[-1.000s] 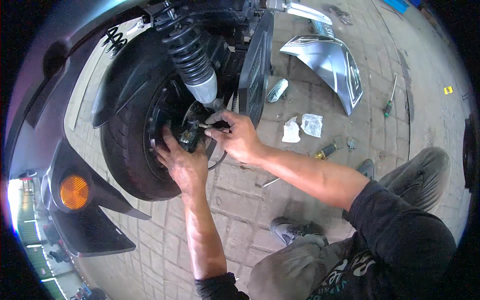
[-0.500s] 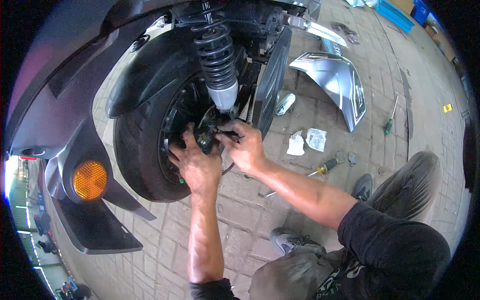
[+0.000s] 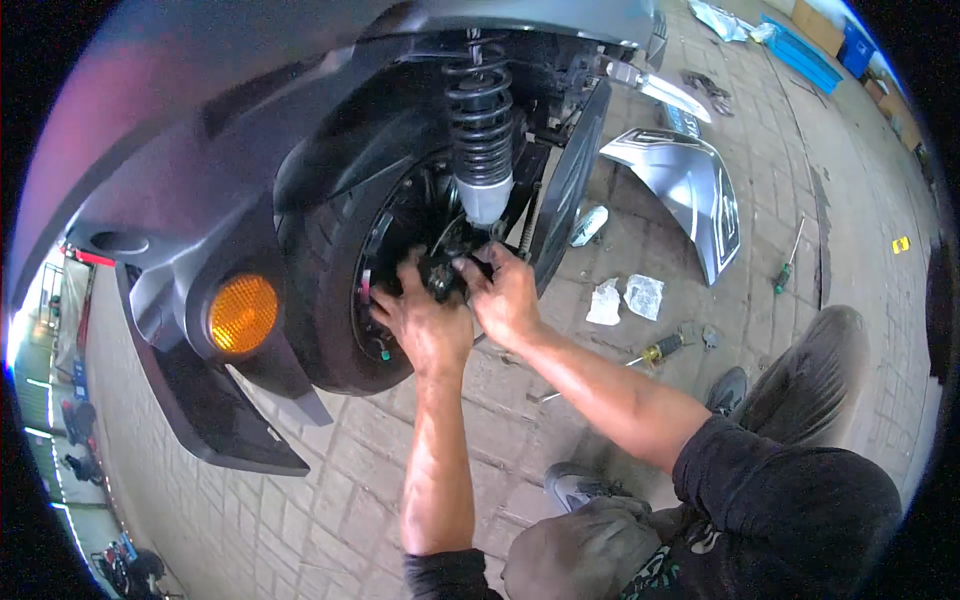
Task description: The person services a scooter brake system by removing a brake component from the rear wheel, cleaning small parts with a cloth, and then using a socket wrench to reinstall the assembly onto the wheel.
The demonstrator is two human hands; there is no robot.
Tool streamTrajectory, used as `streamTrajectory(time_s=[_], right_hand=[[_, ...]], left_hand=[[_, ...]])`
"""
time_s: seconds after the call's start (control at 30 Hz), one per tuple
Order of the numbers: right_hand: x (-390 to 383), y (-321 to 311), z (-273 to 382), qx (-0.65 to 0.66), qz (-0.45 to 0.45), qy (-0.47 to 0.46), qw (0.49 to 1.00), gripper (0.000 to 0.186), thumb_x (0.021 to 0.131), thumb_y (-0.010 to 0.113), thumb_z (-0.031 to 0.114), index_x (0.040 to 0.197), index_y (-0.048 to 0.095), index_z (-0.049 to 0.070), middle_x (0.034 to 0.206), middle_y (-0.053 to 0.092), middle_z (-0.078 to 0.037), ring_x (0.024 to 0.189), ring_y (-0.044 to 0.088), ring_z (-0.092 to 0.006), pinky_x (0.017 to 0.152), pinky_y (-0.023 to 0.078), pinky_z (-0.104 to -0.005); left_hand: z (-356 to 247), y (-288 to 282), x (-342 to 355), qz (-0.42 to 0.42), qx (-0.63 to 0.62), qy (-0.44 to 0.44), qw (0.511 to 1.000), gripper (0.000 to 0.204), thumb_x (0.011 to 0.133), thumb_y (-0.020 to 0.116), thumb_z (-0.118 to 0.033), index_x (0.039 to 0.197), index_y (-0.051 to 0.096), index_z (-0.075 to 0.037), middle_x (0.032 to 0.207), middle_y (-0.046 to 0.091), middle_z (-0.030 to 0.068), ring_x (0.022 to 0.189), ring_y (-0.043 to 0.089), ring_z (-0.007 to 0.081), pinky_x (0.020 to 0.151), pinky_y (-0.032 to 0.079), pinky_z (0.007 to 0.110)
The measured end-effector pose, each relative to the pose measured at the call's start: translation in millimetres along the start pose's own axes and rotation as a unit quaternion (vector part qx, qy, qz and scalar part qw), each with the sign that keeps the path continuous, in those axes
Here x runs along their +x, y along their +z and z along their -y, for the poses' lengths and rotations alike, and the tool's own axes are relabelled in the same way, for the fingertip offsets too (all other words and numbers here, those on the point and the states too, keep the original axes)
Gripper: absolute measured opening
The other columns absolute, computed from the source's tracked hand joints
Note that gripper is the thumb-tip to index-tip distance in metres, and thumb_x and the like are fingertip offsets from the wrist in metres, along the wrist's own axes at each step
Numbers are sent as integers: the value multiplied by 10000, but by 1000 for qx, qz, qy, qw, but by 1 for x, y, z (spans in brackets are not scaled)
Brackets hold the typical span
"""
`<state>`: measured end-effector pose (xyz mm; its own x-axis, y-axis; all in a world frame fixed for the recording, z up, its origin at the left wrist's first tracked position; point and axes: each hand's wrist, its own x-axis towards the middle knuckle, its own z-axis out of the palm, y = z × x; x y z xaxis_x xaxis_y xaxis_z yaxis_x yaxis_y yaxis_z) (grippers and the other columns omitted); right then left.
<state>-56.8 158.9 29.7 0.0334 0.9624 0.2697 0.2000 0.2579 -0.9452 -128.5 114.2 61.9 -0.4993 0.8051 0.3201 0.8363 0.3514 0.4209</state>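
My left hand is wrapped round a dark brake-caliper-like part inside the black wheel. My right hand is closed at the right side of that part, fingertips together; what they hold is hidden. Just above both hands stands the shock absorber, with a black coil spring and silver lower end.
The vehicle's bodywork with an orange reflector is at left. On the paving lie a silver panel, two white wrappers, a green screwdriver and a yellow-handled screwdriver. Blue bins stand at the back right.
The view has shifted, so the vehicle and hands appear farther right. Both hands remain at the brake part; the small piece earlier visible in my right fingers is now hidden.
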Motion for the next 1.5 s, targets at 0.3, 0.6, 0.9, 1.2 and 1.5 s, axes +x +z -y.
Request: streamTrajectory(time_s=[0.3, 0.6, 0.9, 1.2, 1.5], right_hand=[[-9, 4, 1, 104, -74, 10, 992, 241, 830, 564, 185, 748, 547, -41, 683, 567, -242, 637, 567, -399, 563, 433, -419], [-5, -3, 1, 78, 31, 81, 993, 198, 820, 606, 150, 860, 529, -27, 643, 555, -74, 552, 464, -122, 510, 403, -290], [2, 9, -5, 191, 46, 201, 960, 216, 834, 594, 195, 846, 535, -13, 689, 559, -34, 570, 501, -75, 458, 409, -242], [2, 13, -8, 217, 17, 234, 948, 216, 834, 595, 182, 800, 532, -23, 637, 530, -27, 501, 496, -95, 433, 423, -246], [-5, 1, -14, 123, 18, 75, 989, 197, 837, 584, 165, 820, 548, -28, 620, 557, -38, 485, 495, -84, 411, 396, -254]], left_hand=[[-3, -21, 4, 21, -75, 32, 996, 617, 701, 638, -105, 1250, 364, -45, 1209, 392, 289, 1212, 259, 440, 972, 283, 496], [38, -22, -54, -73, -438, -163, 881, 437, 830, 573, -136, 1176, 408, 74, 1150, 500, 162, 992, 505, 236, 878, 390, 345], [41, 6, -46, 35, -616, -307, 724, 485, 850, 567, -332, 1130, 453, 48, 1045, 533, 115, 874, 539, 194, 689, 436, 292], [32, 5, -50, 44, -628, -325, 706, 445, 865, 521, -349, 1188, 445, -52, 1059, 550, 88, 949, 531, 223, 764, 417, 382], [38, 8, -42, 127, -693, -353, 615, 589, 799, 586, -433, 1248, 385, -110, 1085, 538, 130, 973, 515, 267, 856, 353, 479]])
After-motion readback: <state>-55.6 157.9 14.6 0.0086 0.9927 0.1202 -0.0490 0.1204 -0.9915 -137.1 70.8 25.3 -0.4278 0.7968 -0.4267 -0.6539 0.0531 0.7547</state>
